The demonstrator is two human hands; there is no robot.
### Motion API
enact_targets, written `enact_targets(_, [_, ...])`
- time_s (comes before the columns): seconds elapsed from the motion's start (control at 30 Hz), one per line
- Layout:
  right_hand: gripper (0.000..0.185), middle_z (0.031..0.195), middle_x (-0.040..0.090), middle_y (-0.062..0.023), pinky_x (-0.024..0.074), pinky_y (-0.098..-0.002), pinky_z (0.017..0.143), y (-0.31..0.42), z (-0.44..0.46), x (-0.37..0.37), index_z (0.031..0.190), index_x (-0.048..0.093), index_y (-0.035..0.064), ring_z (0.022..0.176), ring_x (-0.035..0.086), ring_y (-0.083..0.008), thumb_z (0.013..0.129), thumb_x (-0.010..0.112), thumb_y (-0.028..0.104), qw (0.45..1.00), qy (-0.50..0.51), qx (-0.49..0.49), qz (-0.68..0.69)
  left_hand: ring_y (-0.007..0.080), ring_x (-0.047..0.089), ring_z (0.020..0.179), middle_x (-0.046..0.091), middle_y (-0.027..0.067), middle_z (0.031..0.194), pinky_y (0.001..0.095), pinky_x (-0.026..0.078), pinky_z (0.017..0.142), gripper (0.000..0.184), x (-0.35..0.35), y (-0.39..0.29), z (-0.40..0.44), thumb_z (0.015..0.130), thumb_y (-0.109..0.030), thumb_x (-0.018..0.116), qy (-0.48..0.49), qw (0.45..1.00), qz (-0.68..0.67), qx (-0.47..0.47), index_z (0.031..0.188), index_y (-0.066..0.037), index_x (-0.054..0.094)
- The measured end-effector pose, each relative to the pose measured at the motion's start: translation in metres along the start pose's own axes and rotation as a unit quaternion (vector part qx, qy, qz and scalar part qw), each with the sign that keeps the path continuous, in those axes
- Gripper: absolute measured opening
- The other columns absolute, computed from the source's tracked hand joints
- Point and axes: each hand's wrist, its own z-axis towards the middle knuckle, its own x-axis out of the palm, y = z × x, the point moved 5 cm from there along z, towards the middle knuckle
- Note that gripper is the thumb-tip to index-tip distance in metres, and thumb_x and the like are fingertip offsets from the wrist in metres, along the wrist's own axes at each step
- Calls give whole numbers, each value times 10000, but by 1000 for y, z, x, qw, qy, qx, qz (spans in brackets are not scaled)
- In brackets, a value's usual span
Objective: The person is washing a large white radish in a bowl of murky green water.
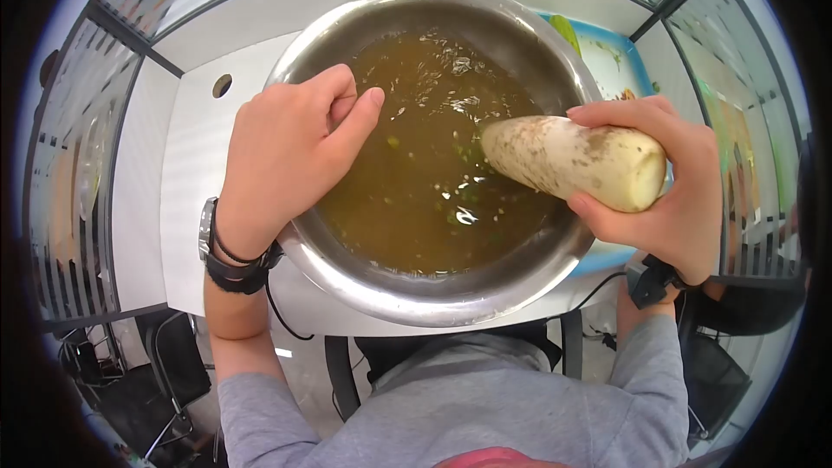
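Note:
A wide steel basin (425,310) holds murky brown water (407,156) with small green and pale bits floating in it. My right hand (680,173) grips a thick white radish (563,156) by its outer end. The radish lies tilted over the basin's right side, brown specks on its pale skin, and its narrower end reaches the water. My left hand (290,143) hovers above the basin's left rim, back upward. Its fingers curl in and the thumb points toward the middle, with nothing visible between thumb and index finger. The undersides of those fingers are hidden.
The basin stands on a white desk (204,173) between low partitions. A blue-edged tray (637,61) sits behind it on the right, with a green vegetable piece (565,33) on it. Dark cables hang by both wrists. Black chairs (143,390) stand below.

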Motion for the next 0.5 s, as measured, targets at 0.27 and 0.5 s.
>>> enact_targets(0.27, [536,1112,737,-186,574,-365,912,5,3,10,1099,701,18,1058,737,-285,650,926,207,975,131,-66,166,275,544,493,516,76,533,372,392,494,326,-5,-7,0,955,-286,669,10,998,-28,54,736,-76,553])
enact_targets(0.5, [495,1172,755,-104,572,-335,818,15,9,47,1078,730,64,913,719,-219,642,936,177,972,91,-135,172,173,414,488,443,48,557,314,327,500,163,2,-17,-5,925,-154,700,56,978,-70,187,829,-59,608])
